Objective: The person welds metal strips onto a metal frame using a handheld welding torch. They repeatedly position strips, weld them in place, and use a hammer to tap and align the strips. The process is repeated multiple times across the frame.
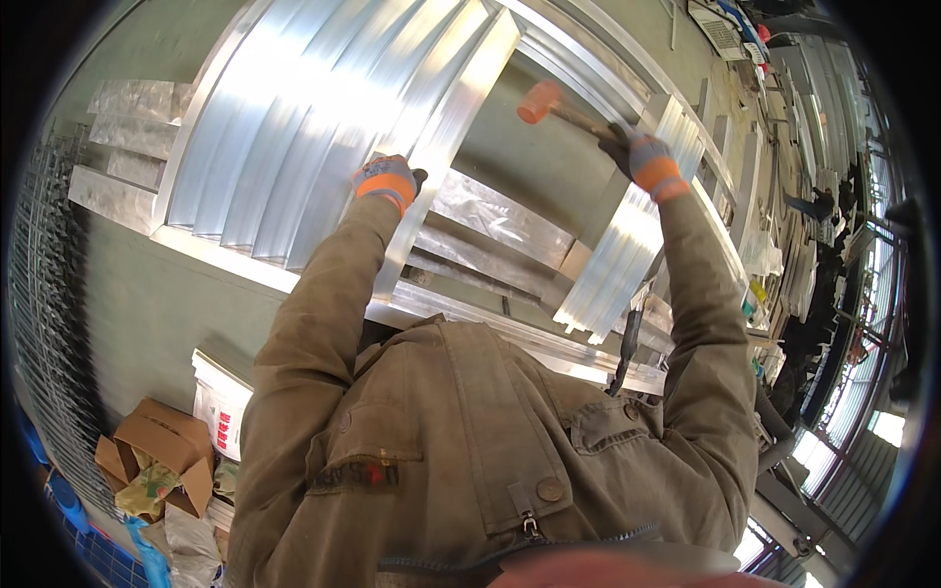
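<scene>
Brown work jacket (490, 421), worn by us: fills the lower middle, with buttoned chest pockets and both sleeves reaching up and forward.

Metal frame (225, 259), pale silver: lies flat before us, its edges bent by the lens.

Ribbed metal slats (323, 118), side by side: fill the left part of the frame, bright with glare. We count the outermost slat (459, 113) on their right side, bordering an open gap.

Thin metal rods (49, 294), massed: along the far left.

Silver boards (500, 220): seen through the gap, lower than the slats; more board ends jut out beyond the frame's left side.

Loose ribbed slats (632, 245), a small group: at the right part of the frame, near our right sleeve.

Cardboard carton (162, 441), flaps open: lower left, beside a white container (218, 402).

Left hand (389, 181), gloved in grey and orange: set on the slats by the outermost one; whether the fingers clamp it or merely press, we cannot tell.

Right hand (647, 162), gloved alike: closed firmly around the handle end of a mallet.

Mallet (578, 119), orange-red head, light handle: we hold it above the gap, head pointing left, apart from the slats.
</scene>
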The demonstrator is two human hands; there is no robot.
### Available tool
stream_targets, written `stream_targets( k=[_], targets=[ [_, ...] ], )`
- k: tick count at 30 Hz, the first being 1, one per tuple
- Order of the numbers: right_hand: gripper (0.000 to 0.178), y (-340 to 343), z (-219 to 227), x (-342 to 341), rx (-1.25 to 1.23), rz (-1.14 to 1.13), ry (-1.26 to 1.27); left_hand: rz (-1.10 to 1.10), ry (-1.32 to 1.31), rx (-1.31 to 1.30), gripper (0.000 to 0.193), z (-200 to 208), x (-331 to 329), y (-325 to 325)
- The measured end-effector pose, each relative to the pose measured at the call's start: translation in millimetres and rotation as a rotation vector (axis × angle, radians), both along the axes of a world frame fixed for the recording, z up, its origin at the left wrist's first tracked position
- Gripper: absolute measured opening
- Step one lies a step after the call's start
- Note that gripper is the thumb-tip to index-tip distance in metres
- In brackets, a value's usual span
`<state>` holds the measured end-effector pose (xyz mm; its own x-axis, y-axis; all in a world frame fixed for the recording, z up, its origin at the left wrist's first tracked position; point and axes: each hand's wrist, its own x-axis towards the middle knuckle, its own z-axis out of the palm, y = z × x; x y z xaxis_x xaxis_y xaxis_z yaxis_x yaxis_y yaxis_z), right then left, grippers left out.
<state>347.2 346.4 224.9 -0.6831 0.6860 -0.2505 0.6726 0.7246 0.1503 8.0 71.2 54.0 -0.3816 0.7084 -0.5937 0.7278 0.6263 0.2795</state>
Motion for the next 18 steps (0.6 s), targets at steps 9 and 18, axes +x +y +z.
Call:
stream_targets(
  k=[9,18],
  targets=[
    [0.037,132,-16,-125,0.13,0.185,-0.362,0.046,-0.058,-0.026,0.048,2,-2,1],
    [0.04,147,-14,-157,0.032,0.087,-0.426,0.042,-0.116,-0.071,0.049,11,-11,4]
  ],
)
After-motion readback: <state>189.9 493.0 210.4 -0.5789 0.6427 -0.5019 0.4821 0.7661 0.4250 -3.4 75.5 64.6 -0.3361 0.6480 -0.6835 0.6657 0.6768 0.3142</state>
